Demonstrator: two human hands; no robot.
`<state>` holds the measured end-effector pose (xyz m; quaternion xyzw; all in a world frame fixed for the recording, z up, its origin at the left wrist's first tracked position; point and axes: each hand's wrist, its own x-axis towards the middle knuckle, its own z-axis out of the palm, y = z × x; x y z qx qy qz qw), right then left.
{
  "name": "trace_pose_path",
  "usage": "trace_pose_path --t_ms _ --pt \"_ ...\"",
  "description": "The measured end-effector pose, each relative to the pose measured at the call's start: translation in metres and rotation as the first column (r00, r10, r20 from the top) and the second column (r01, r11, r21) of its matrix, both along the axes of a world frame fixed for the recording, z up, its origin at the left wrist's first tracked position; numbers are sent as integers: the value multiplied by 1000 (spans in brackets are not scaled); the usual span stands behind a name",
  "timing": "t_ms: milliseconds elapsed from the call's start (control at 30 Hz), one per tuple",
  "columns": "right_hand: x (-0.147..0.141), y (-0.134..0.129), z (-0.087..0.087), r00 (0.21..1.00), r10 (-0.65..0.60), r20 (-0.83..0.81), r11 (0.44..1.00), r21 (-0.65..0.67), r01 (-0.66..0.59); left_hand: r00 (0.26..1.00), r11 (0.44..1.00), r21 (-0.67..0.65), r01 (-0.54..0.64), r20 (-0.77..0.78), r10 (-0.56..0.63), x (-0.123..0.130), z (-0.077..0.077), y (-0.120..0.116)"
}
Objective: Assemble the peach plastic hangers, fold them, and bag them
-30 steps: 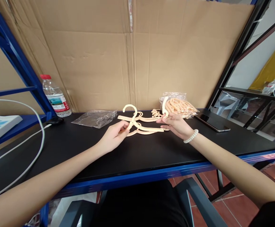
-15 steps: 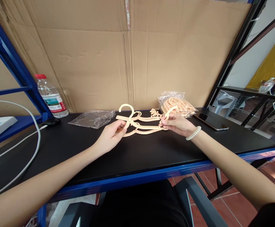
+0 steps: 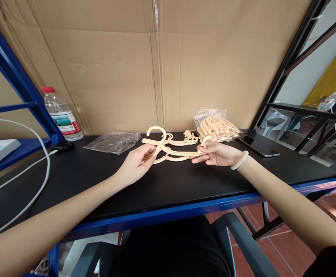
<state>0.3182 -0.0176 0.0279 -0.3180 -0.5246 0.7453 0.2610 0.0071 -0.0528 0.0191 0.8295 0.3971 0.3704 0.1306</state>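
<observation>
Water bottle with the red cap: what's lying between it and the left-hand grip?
In the head view, a crumpled clear plastic bag lies on the black tabletop between the water bottle and the left-hand grip.

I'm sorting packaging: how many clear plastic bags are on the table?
2 visible: a flat bag right of the bottle and a crumpled bag at the peach bundle, which may hide more.

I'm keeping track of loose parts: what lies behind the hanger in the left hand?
Behind the hanger in the left hand, curved peach pieces lie on the black table. The hanger crosses in front of some; whatever it covers cannot be seen.
</observation>
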Motion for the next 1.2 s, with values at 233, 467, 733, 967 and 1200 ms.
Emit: trace_pose_path --t_ms 233,467,733,967,1200 --pt "-1 1 -3 997 -54 46 998 13 54 1000 1000 21 1 -27 0 2 2 -3" --pt "0 2 -5 994 -70 87 998 8 70 999 998 55 -1 -51 4 3 2 -3" --pt "-1 1 -4 993 -78 92 997 10 78 998 999 49 14 -60 -11 3 1 -4" --pt "-7 -3 -4 990 -123 63 987 111 115 998 999 49 15 -58 -12 2 0 -3" --pt "-12 -4 -11 989 -145 37 977 161 138 999 999 43 -2 -49 4 1 -2 0"
